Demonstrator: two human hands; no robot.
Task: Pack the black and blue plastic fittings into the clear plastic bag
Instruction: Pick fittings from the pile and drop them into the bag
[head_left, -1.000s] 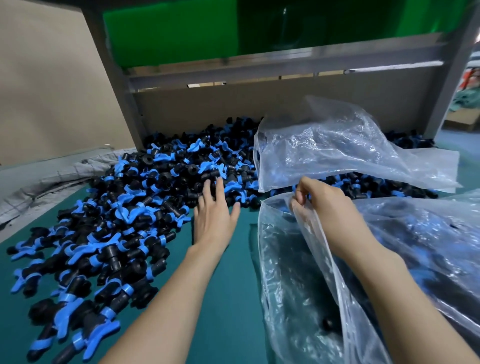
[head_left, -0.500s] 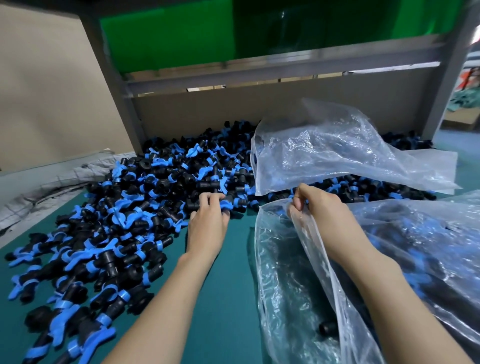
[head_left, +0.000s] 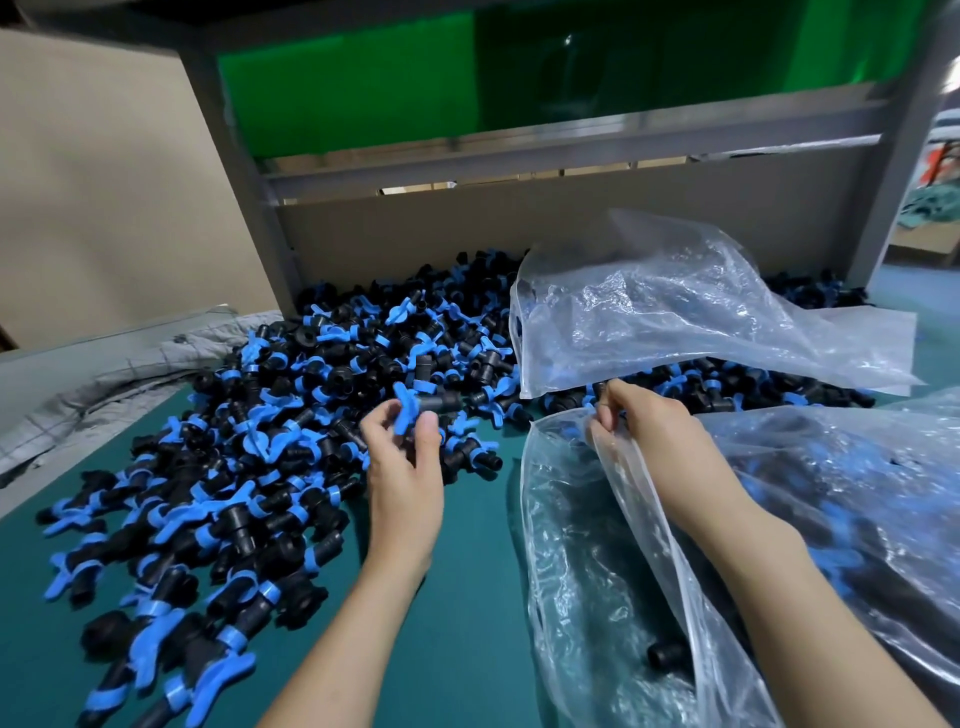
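Note:
A big heap of black and blue plastic fittings covers the left and back of the green table. My left hand pinches one fitting by its blue handle, lifted just above the heap's near edge. My right hand grips the upper rim of a clear plastic bag and holds its mouth open toward the left. One black fitting lies inside the bag near the bottom. The bag's rear part is hidden by my right forearm.
A second, crumpled clear bag lies over the back right of the heap. A filled clear bag sits at the right. Grey fabric lies at the left. A grey metal frame with cardboard panels closes the back.
My left hand reached flat onto the heap, curled round a fitting, and has now drawn back toward me with it lifted. My right hand has kept its hold on the bag rim.

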